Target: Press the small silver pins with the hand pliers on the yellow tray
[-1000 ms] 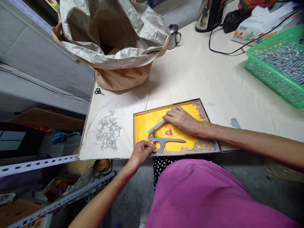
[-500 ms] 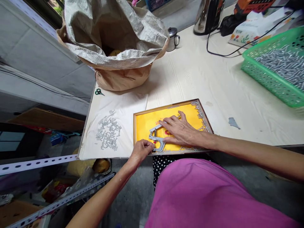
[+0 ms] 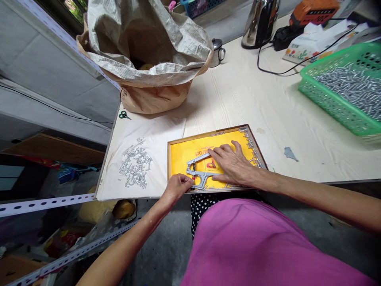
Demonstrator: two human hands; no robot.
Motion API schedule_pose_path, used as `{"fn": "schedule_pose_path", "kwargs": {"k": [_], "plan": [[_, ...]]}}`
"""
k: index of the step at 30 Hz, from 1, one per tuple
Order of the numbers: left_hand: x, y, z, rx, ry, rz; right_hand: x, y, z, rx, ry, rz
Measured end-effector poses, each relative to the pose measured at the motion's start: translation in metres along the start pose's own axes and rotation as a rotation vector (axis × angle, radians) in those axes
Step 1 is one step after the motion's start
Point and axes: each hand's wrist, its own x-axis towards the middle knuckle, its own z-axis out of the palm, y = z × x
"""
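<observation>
My right hand [image 3: 233, 163] spans the two handles of grey hand pliers [image 3: 204, 174], fingers on the upper handle and thumb on the lower. The handles stand apart, with a dark spring between them near the jaw end. My left hand [image 3: 179, 186] is pinched closed against the jaw end, beside a small red part; whatever lies between its fingertips is hidden. Under both hands is a shallow tray [image 3: 190, 139] with a yellow lining and printed letters. Small silvery metal pins [image 3: 252, 147] lie along its right side and near edge.
Left of the tray, a pile of small metal pins [image 3: 135, 165] lies on white cloth [image 3: 110, 186]. Behind are green-handled scissors [image 3: 123, 115] and a large open sack [image 3: 154, 97]. A green basket [image 3: 327, 103] of metal pieces stands right; a kettle [image 3: 257, 24] and lidded cup [image 3: 216, 53] stand back.
My right hand has slid a little to the right along the handles, baring more of the pliers and the printed lining. My left hand stays at the jaw end. The view has shifted slightly.
</observation>
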Motion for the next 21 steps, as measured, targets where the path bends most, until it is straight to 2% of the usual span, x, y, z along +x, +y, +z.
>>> {"fn": "schedule_pose_path", "kwargs": {"k": [3, 5, 9, 10, 12, 15, 21], "plan": [[-0.004, -0.001, -0.002, 0.078, 0.0, 0.003, -0.002, -0.003, 0.001, 0.028, -0.008, -0.012], [-0.011, -0.001, -0.001, 0.203, 0.084, 0.088, -0.003, -0.005, 0.002, 0.057, -0.013, -0.025], [-0.022, 0.005, 0.008, 0.516, 0.421, 0.525, 0.003, -0.016, -0.005, 0.047, 0.053, -0.087], [-0.023, 0.008, 0.011, 0.592, 0.442, 0.628, 0.006, -0.02, -0.008, 0.032, 0.08, -0.111], [-0.019, 0.014, 0.016, 0.72, 0.402, 0.765, 0.012, -0.026, -0.016, -0.004, 0.124, -0.16], [-0.011, 0.022, 0.019, 0.797, 0.363, 0.808, 0.017, -0.03, -0.021, -0.04, 0.126, -0.198], [-0.01, 0.027, 0.023, 0.901, 0.416, 0.734, 0.01, -0.028, -0.012, -0.137, 0.057, -0.157]]}}
